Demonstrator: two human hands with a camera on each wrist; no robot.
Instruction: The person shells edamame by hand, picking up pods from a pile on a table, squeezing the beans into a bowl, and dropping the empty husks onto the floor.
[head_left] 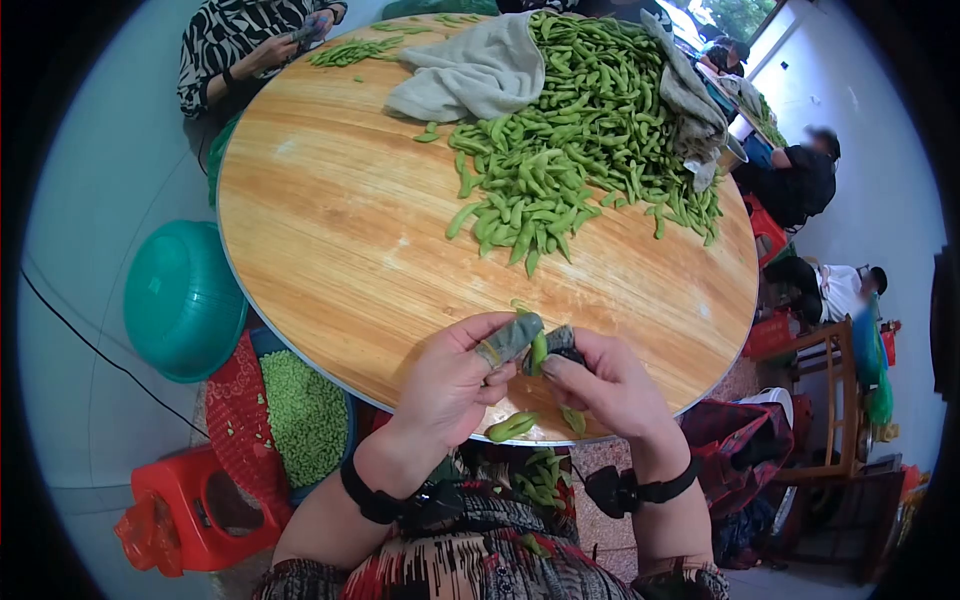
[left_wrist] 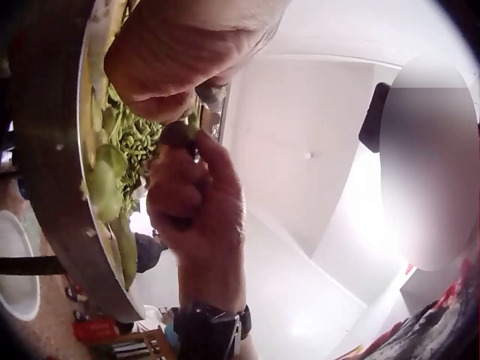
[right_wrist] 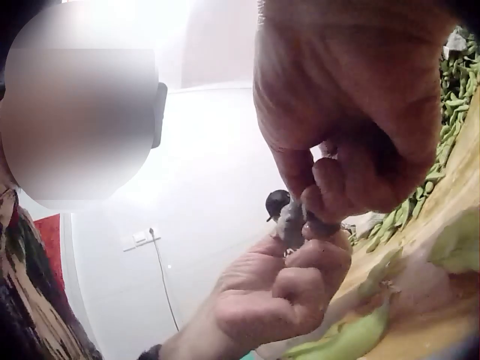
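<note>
In the head view, the left hand [head_left: 436, 378] and the right hand [head_left: 622, 392] meet over the near edge of the round wooden table [head_left: 330, 220]. Between them both pinch one green soybean pod [head_left: 539, 352], its ends partly hidden by the fingers. Grey-green wrapping [head_left: 510, 340] covers the left thumb, and dark wrapping covers fingertips of the right hand. Beneath the hands a loose pod [head_left: 513, 427] lies at the table's edge. In the right wrist view, the left hand [right_wrist: 281, 296] has its fingers curled below the right hand [right_wrist: 352, 82].
A large heap of pods [head_left: 540, 195] spreads from a grey cloth [head_left: 470, 70] across the table. Left of the table are a green basin [head_left: 185, 300], a container of shelled beans [head_left: 305, 420] and a red stool [head_left: 205, 510]. More pods [head_left: 545, 478] lie on the lap. Other people sit around.
</note>
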